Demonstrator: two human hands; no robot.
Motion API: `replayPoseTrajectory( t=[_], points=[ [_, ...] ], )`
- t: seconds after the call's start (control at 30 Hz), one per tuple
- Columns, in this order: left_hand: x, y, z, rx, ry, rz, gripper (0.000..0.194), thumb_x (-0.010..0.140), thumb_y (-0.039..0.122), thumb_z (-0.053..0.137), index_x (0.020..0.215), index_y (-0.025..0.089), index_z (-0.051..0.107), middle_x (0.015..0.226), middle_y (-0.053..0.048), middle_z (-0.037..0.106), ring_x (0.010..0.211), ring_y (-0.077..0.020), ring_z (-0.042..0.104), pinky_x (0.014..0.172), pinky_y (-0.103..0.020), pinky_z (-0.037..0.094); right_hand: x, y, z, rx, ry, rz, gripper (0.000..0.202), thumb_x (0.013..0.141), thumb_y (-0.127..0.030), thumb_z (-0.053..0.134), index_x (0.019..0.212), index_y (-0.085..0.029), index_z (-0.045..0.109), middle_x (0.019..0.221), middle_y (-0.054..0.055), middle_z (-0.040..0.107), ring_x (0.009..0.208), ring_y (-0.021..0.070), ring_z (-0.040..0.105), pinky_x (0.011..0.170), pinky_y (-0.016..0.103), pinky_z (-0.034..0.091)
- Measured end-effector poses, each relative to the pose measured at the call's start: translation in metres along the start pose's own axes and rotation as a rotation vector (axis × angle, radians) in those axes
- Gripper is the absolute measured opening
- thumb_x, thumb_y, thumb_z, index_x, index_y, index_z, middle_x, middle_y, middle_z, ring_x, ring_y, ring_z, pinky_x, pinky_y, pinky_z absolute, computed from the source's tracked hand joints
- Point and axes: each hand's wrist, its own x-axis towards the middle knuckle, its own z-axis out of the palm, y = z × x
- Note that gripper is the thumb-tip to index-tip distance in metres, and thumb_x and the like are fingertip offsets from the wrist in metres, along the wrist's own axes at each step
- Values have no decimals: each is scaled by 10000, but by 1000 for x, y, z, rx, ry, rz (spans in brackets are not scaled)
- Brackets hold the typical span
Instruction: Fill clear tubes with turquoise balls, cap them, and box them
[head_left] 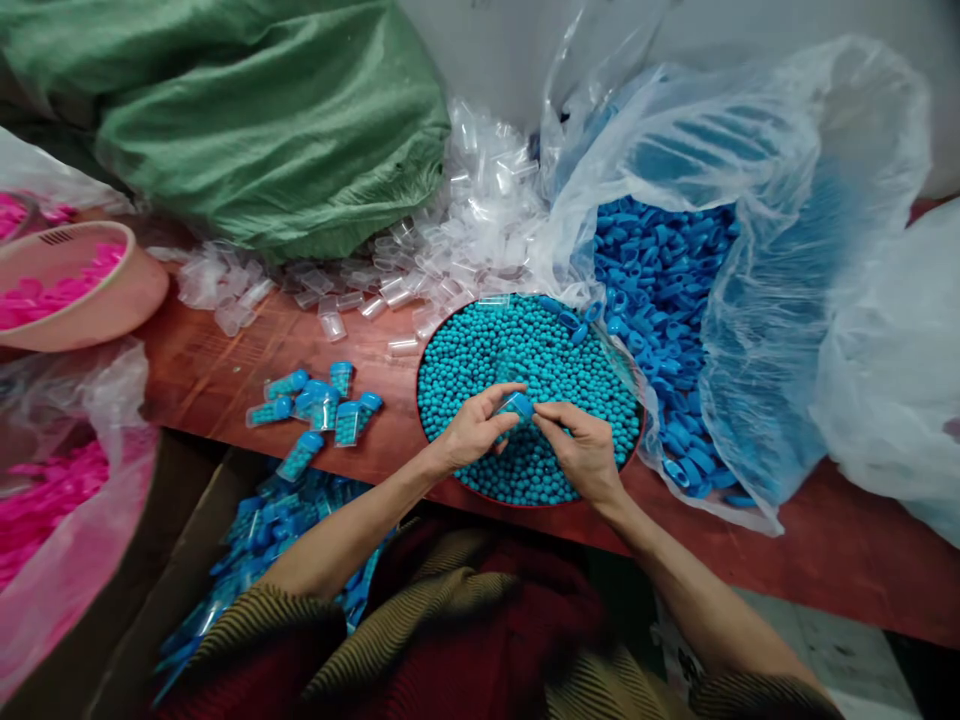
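Observation:
Above a round tray (420,420) full of teal beads (502,335), my left hand (474,430) grips a small clear plastic tube with a blue cap (517,405). My right hand (583,447) is closed in a pinch, its thumb and forefinger at the right edge of that cap. How much of the tube is filled is hidden by my fingers. On the left of the tray, several capped tubes (300,455) with teal beads lie or stand on the red table (210,380).
Clear tubes (394,290) are heaped behind the tray. A plastic bag (772,300) spills blue caps (660,290) on the right. A green sack (285,130) stands behind. Below left, a box (187,530) holds filled tubes; a basin (142,290) holds pink pieces.

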Motion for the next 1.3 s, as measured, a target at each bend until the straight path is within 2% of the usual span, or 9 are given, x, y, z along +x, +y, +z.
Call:
replayPoseTrajectory(
  t=[0.17, 0.37, 0.57, 0.63, 0.77, 0.9, 1.03, 1.13, 1.3],
  points=[
    [1, -4, 3, -10, 95, 32, 387, 748, 333, 614, 1087, 170, 523, 702, 50, 479, 432, -20, 376, 362, -155, 356, 2, 0, -2, -83, 13, -187, 179, 858, -193, 536, 919, -235, 699, 854, 41, 722, 790, 172, 668, 742, 321, 545],
    [0, -5, 2, -47, -3, 22, 407, 723, 358, 647, 1059, 171, 514, 641, 67, 440, 412, -23, 379, 365, -157, 353, 10, 6, -17, -2, -206, -166, 153, 855, -241, 554, 914, -239, 695, 862, 26, 714, 787, 164, 672, 704, 298, 552],
    [-1, -5, 12, -109, 151, -6, 396, 727, 392, 644, 1033, 172, 522, 631, 69, 421, 443, -26, 358, 360, -143, 325, 8, 4, -12, -144, -175, -238, 202, 882, -208, 489, 944, -219, 681, 852, 68, 686, 818, 181, 640, 745, 332, 539],
    [0, -2, 10, -114, 123, -1, 417, 719, 403, 654, 1039, 174, 513, 629, 73, 430, 428, -21, 366, 358, -143, 315, 12, 3, -16, -43, -221, -164, 192, 872, -222, 507, 971, -229, 672, 921, 63, 679, 818, 172, 646, 742, 327, 549],
    [-2, 0, -4, -72, -24, 4, 437, 742, 425, 642, 1074, 182, 494, 641, 73, 469, 392, -18, 412, 355, -142, 301, 26, 3, -29, 278, -371, 131, 221, 809, -273, 597, 1019, -222, 642, 964, 37, 652, 556, 102, 616, 550, 279, 561],
    [-7, -3, -10, -2, -24, 5, 445, 792, 433, 585, 1148, 197, 464, 684, 49, 515, 398, -36, 470, 347, -141, 274, 34, 5, -29, 378, -325, 245, 336, 742, -325, 669, 1048, -192, 631, 856, 22, 665, 578, 122, 627, 536, 281, 563],
    [-7, -1, -3, 91, 51, 49, 515, 824, 374, 553, 1292, 225, 402, 763, 22, 548, 427, -34, 444, 397, -168, 342, 30, 2, -16, 226, -200, 124, 407, 824, -300, 575, 1219, -206, 558, 975, 61, 688, 821, 176, 664, 713, 324, 567],
    [-6, 2, 3, 138, 116, 100, 518, 839, 330, 525, 1329, 223, 397, 761, 13, 551, 461, -48, 422, 446, -190, 376, 22, -6, -8, 0, -269, -15, 407, 887, -276, 478, 1289, -219, 506, 1098, 92, 658, 963, 212, 643, 824, 364, 541],
    [-7, 3, 8, 163, 150, 126, 495, 826, 313, 529, 1298, 188, 447, 955, -43, 611, 714, -126, 550, 680, -261, 472, 10, -14, 5, -331, -332, -186, 974, 714, -433, 702, 1452, -94, 165, 1297, 262, 460, 1136, 364, 535, 834, 493, 526]
  ],
)
